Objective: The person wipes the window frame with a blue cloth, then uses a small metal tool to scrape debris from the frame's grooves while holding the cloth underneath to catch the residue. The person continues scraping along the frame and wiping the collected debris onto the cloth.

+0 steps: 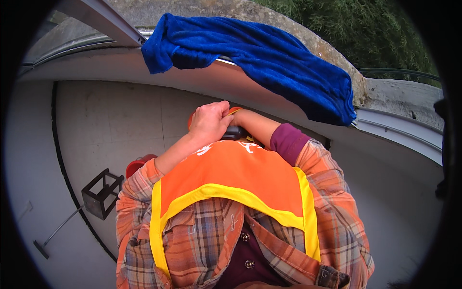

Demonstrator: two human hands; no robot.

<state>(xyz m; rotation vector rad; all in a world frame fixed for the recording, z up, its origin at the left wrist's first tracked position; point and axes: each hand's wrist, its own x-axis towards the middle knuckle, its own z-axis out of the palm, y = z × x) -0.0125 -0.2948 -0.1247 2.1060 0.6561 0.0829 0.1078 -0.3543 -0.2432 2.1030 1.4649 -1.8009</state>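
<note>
In front of my waist, my left hand (210,120) is closed with its fingers curled together. Whatever it grips is hidden by the fingers. My right hand (236,116) comes in from the other side and meets it; its fingers are out of sight behind the left hand and the orange cloth. An orange apron (231,173) with yellow trim covers my chest, and bits of orange cloth with a yellow edge show around both hands. Just below the hands, a small black object (234,133) rests against the apron's front.
A blue towel (260,53) is draped over the window sill ahead, beside a metal frame post (103,21). To the left stand a red bucket (137,165), a dark stool-like frame (102,192) and a long-handled squeegee (42,248). Beyond the concrete ledge (394,98) are green plants (361,33).
</note>
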